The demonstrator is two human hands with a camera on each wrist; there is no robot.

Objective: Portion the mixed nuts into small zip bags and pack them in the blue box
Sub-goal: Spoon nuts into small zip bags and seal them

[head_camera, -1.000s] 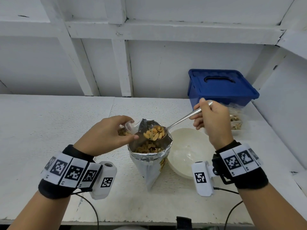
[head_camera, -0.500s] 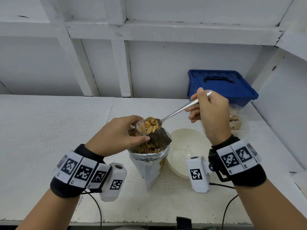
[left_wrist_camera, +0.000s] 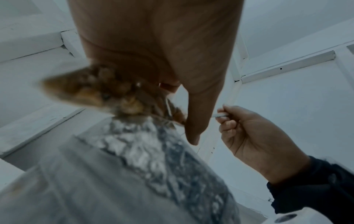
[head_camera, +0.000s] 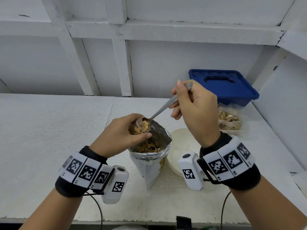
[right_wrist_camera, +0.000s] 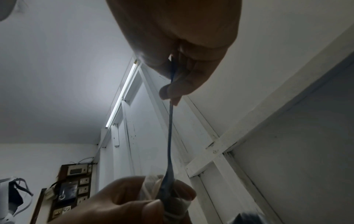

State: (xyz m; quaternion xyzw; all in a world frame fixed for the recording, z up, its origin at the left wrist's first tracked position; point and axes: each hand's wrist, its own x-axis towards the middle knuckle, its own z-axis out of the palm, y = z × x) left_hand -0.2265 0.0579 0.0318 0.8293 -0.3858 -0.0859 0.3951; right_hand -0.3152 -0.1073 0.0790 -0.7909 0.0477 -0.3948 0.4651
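My left hand (head_camera: 123,135) holds a small clear zip bag (head_camera: 138,128) open just above the silver foil nut bag (head_camera: 150,156), which stands open with nuts inside. My right hand (head_camera: 194,108) grips the handle of a metal spoon (head_camera: 163,107); its bowl, loaded with nuts, is tipped into the small bag's mouth. In the left wrist view the small bag (left_wrist_camera: 99,89) bulges with nuts under my palm. In the right wrist view the spoon (right_wrist_camera: 170,128) runs down into the bag held by my left hand (right_wrist_camera: 124,203). The blue box (head_camera: 222,87) sits lid-on at the back right.
A cream bowl (head_camera: 181,146) stands right of the foil bag. Filled nut bags (head_camera: 230,119) lie in front of the blue box. The white wall runs close along the right side. Cables trail off the table's front edge.
My right hand lifted the loaded spoon out of the foil bag and swung it left into the small zip bag. My left hand rose slightly with the bag.
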